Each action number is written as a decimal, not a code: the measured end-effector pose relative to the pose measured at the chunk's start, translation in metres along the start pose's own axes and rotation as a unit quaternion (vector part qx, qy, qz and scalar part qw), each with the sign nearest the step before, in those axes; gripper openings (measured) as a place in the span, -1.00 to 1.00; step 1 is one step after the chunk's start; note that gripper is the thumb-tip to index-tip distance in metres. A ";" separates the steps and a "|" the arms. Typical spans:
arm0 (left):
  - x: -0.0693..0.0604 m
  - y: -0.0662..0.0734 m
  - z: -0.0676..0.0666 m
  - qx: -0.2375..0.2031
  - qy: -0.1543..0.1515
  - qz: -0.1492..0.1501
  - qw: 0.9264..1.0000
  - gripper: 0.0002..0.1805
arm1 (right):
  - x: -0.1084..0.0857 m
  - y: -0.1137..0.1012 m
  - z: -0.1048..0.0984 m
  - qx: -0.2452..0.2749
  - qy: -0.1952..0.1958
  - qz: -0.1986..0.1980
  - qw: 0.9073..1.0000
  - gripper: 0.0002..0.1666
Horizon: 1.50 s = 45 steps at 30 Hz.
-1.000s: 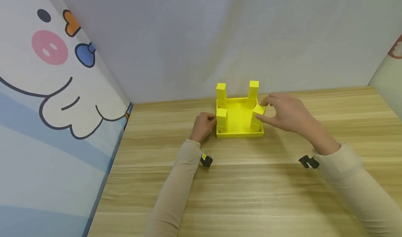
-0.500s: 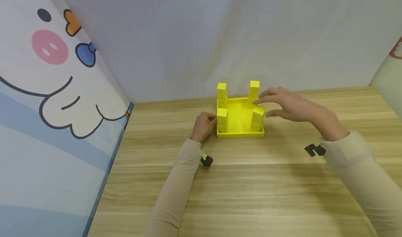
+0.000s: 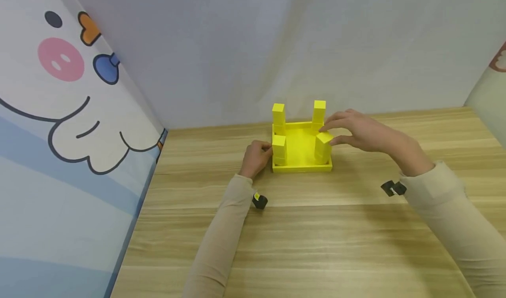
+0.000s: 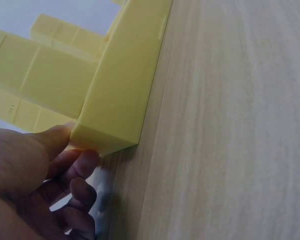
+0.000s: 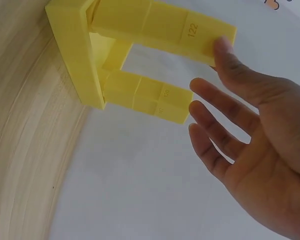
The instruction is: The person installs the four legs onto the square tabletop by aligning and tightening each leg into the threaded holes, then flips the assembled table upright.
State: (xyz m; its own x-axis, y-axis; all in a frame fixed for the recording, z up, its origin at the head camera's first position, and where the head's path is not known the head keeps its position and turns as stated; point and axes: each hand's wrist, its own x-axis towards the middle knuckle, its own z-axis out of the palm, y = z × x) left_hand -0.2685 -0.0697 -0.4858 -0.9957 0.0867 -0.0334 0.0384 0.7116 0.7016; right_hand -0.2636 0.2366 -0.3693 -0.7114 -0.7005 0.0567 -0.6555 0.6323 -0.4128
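Note:
A yellow tray [image 3: 302, 168] stands on the table with a column of stacked yellow blocks in each corner. My left hand [image 3: 256, 158] pinches the tray's left wall between thumb and index finger, its other fingers curled in the left wrist view. At the front right column [image 3: 323, 148], thumb and index finger of my right hand [image 3: 361, 133] pinch the top block [image 5: 202, 37], marked 122. The right hand's other fingers [image 5: 210, 147] reach out loosely. The back right column [image 3: 319, 113], back left column [image 3: 278, 116] and front left column [image 3: 280, 149] stand upright.
The wood-grain table [image 3: 300, 236] reaches back to a pale cloth wall [image 3: 237, 61]. A panel with cartoon drawings [image 3: 71, 113] borders the left side. Small black cameras hang at the left cuff [image 3: 259, 201] and right cuff [image 3: 393, 188].
My right hand let go of the front right column's top and drew back right, then came back to pinch it. That column now looks straighter. The left hand stays on the tray.

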 end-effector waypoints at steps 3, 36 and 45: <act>0.001 -0.001 0.000 0.000 0.001 0.001 1.000 -0.74 | 0.000 -0.001 0.001 0.004 0.002 0.012 1.000 -0.58; 0.003 -0.002 -0.001 0.002 0.009 0.003 1.000 -0.75 | -0.009 -0.020 0.027 -0.065 0.111 0.128 0.983 -0.49; 0.000 -0.001 0.001 -0.003 0.006 0.000 1.000 -0.75 | -0.010 -0.019 0.028 -0.054 0.099 0.120 0.986 -0.47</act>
State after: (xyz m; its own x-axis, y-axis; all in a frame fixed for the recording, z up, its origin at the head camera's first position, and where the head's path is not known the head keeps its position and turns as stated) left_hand -0.2682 -0.0704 -0.4871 -0.9966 0.0791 -0.0247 0.0387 0.7080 0.7052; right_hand -0.2367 0.2224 -0.3874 -0.8780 -0.4543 0.1504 -0.4776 0.8111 -0.3377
